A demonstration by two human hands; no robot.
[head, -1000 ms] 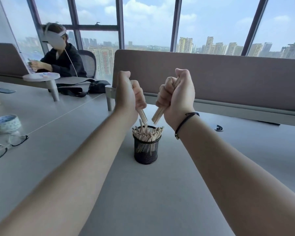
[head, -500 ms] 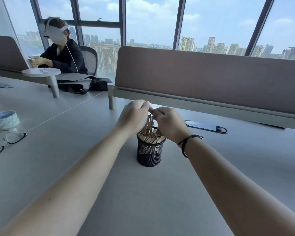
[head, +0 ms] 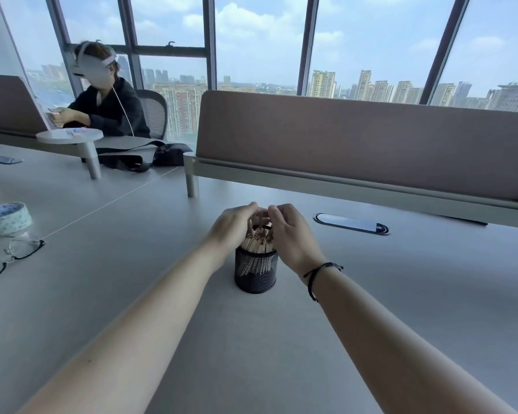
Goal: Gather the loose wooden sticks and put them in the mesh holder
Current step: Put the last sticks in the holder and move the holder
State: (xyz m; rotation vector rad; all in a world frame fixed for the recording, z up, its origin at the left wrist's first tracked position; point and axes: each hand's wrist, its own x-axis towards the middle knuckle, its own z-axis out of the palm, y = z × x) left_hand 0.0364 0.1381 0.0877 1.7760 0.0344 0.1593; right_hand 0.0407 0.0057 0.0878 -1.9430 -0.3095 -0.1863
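Note:
A black mesh holder (head: 255, 273) stands on the grey table, packed with upright wooden sticks (head: 257, 245). A few sticks poke up higher than the others between my hands. My left hand (head: 234, 224) curves over the sticks from the left, its fingers resting on their tops. My right hand (head: 290, 231), with a black cord bracelet at the wrist, cups them from the right with its fingers loosely spread. The fingertips of both hands nearly meet above the holder. No loose sticks show on the table.
A roll of patterned tape (head: 5, 216) and a pair of glasses (head: 9, 253) lie at the left. A cable port (head: 352, 224) sits behind the holder, under a brown desk divider (head: 356, 138). A person in a headset (head: 102, 100) sits at the far left.
Both hands came down from chest height, each gripping a bunch of sticks, onto the holder. The sticks now stand in it, and the fists have loosened into cupped hands.

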